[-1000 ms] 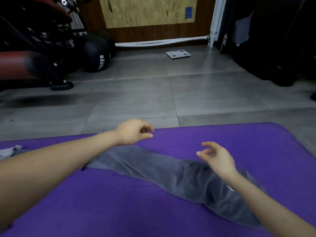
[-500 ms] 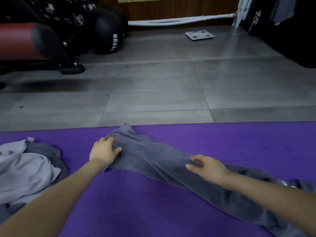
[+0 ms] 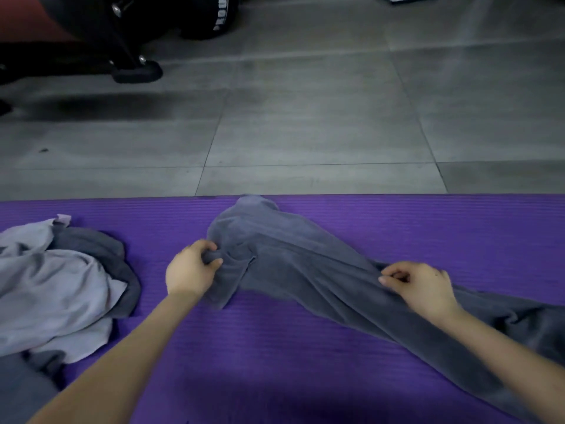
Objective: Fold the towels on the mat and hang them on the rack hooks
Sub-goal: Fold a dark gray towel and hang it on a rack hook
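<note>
Under my two hands, on the purple mat [image 3: 305, 368], lies the grey towel [image 3: 305, 264]. A second ago both hands hung in the air above it, holding nothing. Half a second ago they had come down onto the cloth, the left lying over its left edge and the right resting flat on its middle. Now the left hand [image 3: 191, 270] has bunched a fold of that edge, thumb below and curled fingers [image 3: 208, 244] above. The right hand [image 3: 419, 286] has its fingers curled in, and thumb and forefinger pinch a ridge of cloth along the towel's far edge. The head camera has also tipped down since then, so the wall is out of view and less of the floor [image 3: 305, 123] shows.

The towel is a long, rumpled strip lying on a slant. Its narrow far end points away from me, beyond the left fingertips, and touches the mat's far edge. From there its long axis runs between the two hands, passes under the right wrist and leaves the picture at the lower right. A small flap hangs just below the left thumb.

Left of the left hand, well apart from its fingers, sits a loose pile of towels [image 3: 55, 286], pale over dark, also on the mat.
</note>
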